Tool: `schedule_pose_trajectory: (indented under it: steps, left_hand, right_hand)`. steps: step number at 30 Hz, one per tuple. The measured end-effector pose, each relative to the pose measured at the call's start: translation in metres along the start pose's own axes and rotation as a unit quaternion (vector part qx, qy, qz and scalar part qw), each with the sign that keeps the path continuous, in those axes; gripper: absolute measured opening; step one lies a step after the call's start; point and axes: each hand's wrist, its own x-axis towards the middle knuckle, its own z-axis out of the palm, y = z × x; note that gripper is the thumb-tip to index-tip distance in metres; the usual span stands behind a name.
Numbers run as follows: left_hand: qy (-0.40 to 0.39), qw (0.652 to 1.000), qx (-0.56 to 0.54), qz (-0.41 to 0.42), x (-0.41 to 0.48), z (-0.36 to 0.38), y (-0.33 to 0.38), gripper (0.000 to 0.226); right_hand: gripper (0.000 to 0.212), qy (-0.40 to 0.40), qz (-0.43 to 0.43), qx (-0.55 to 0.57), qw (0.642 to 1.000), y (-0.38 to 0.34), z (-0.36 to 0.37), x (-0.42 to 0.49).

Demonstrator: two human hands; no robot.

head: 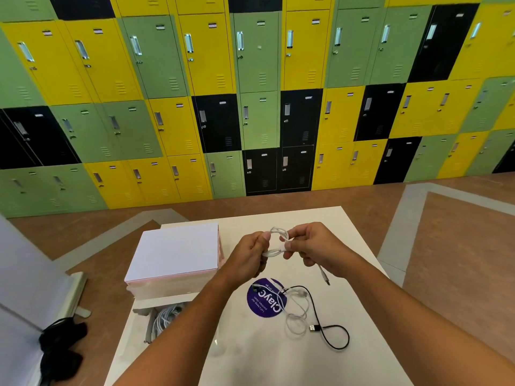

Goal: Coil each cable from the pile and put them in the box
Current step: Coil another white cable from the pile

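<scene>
Two hands meet above the table [359, 310]: left hand [249, 256] and right hand [316, 246] each pinch one side of a small white coil [276, 240], held off the surface, its plug end dangling under the right hand. Nearer the body a white cable [296, 316] and a black cable [333, 339] lie tangled, partly over a purple sticker [262, 300]. Left of them the box [148, 325] stands open, white cables inside.

Table [278, 363]: box [149, 328] at left edge, coiled cables [167, 316] inside; closed carton [175, 254] behind it. Round sticker [259, 299] mid-table, loose cables [298, 310] across and right of it. Cable loop [276, 242] above, between left hand [248, 257] and right hand [315, 249]. Lockers [250, 93] behind.
</scene>
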Motion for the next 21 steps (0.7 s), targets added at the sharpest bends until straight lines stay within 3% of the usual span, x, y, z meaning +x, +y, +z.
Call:
schedule_pose_trajectory:
  steps: [5,12,17,21]
  left_hand:
    - [0.092,0.987,-0.120,-0.054,0.007,-0.012,-0.008,0.039]
    - [0.091,0.982,-0.156,-0.063,0.006,-0.009,-0.001,0.040]
    - [0.099,0.947,-0.291,-0.097,0.008,-0.003,0.014,0.042]
    - [0.086,0.919,-0.370,-0.105,0.007,0.006,0.020,0.040]
  right_hand:
    - [0.018,0.049,-0.058,0.014,0.997,0.011,-0.009,-0.002]
    - [0.033,0.048,-0.070,0.100,0.991,0.014,-0.012,-0.008]
    - [0.022,0.052,-0.098,-0.028,0.993,0.017,-0.006,-0.009]
    - [0.019,0.129,-0.110,-0.007,0.986,0.016,0.004,-0.003]
